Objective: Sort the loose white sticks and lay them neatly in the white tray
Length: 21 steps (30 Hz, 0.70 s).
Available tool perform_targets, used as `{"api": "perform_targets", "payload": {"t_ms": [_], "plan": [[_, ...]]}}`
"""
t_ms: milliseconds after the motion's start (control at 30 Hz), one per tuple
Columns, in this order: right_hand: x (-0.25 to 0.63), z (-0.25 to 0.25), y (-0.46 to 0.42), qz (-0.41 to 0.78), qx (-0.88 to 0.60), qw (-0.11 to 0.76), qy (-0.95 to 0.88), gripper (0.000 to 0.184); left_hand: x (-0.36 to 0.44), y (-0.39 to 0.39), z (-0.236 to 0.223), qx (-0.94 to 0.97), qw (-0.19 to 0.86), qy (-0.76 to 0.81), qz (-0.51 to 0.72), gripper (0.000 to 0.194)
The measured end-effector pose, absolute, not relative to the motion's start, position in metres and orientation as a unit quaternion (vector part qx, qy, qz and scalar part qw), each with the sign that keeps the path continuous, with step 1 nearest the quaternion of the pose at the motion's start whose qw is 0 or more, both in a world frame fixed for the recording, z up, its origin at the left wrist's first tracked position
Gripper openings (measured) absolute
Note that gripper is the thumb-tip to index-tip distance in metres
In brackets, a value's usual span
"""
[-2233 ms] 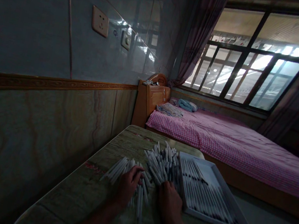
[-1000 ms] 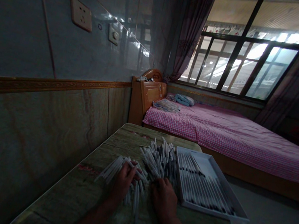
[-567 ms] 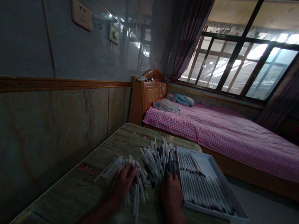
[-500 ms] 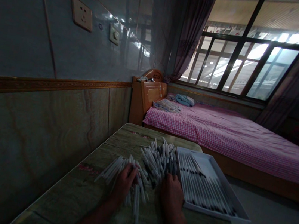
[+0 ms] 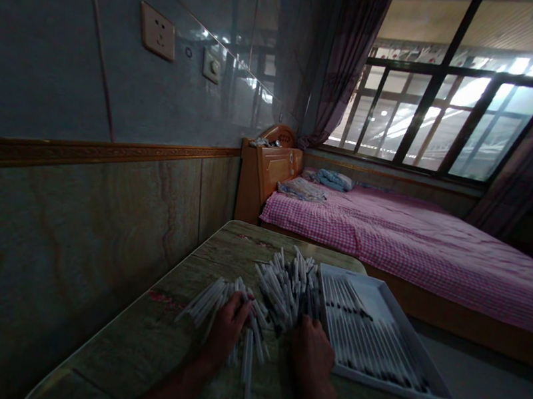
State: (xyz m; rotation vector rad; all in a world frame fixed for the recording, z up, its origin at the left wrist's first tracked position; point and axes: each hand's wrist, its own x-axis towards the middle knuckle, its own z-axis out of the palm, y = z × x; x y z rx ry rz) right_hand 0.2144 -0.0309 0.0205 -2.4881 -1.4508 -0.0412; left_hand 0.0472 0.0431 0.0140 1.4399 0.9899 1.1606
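Across a mottled green-brown tabletop (image 5: 147, 342) set against a tiled wall, two bare forearms reach in from the bottom of the view. The left hand (image 5: 226, 331) lies over a loose bunch of slim white sticks (image 5: 204, 301), its fingers (image 5: 236, 309) close together and curled down onto them; whether they clamp any stick cannot be told. A few more sticks (image 5: 246, 368) lie just below that hand, pointing toward the person. The right hand (image 5: 311, 355) rests at the near edge of a larger, jumbled heap of the same sticks (image 5: 285, 290), its fingers (image 5: 307, 331) together and touching the pile, though any grip is hidden. That hand is just beside a shallow white tray (image 5: 391, 386) at the table's right edge, without touching it. Inside the tray, dark-marked sticks (image 5: 362, 329) lie side by side in neat rows. Past the table stands a bed (image 5: 415, 250) with a pink gingham sheet and a carved wooden headboard (image 5: 271, 170), with a rumpled cloth (image 5: 302, 190) and a blue bundle (image 5: 335, 181) near its head. Higher up, a wall socket (image 5: 157, 32) sits on the tiles, and a barred window (image 5: 444, 99) glows beyond a mauve curtain (image 5: 349, 57).
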Motion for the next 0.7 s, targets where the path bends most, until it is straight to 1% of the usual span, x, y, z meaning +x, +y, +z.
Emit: {"api": "perform_targets", "payload": {"t_ms": [133,200,267,367,533,700], "plan": [[0.214,0.021,-0.033,-0.030,-0.854,0.163,-0.492,0.026,0.047,0.041,0.017,0.587,0.508,0.407,0.481,0.037],[0.213,0.018,-0.033,-0.048,-0.839,0.213,-0.499,0.027,0.047,0.041,0.017,0.580,0.513,0.405,0.485,0.039],[0.210,0.013,-0.032,-0.047,-0.815,0.282,-0.504,0.027,0.047,0.041,0.017,0.579,0.510,0.408,0.488,0.040],[0.202,0.003,-0.029,-0.005,-0.787,0.361,-0.500,0.028,0.047,0.041,0.015,0.587,0.497,0.408,0.491,0.038],[0.189,-0.010,-0.025,0.041,-0.732,0.449,-0.511,0.031,0.046,0.039,0.011,0.638,0.469,0.389,0.470,0.037],[0.189,-0.008,-0.024,0.096,-0.687,0.525,-0.494,0.036,0.046,0.038,0.007,0.684,0.435,0.394,0.433,0.039]]}}
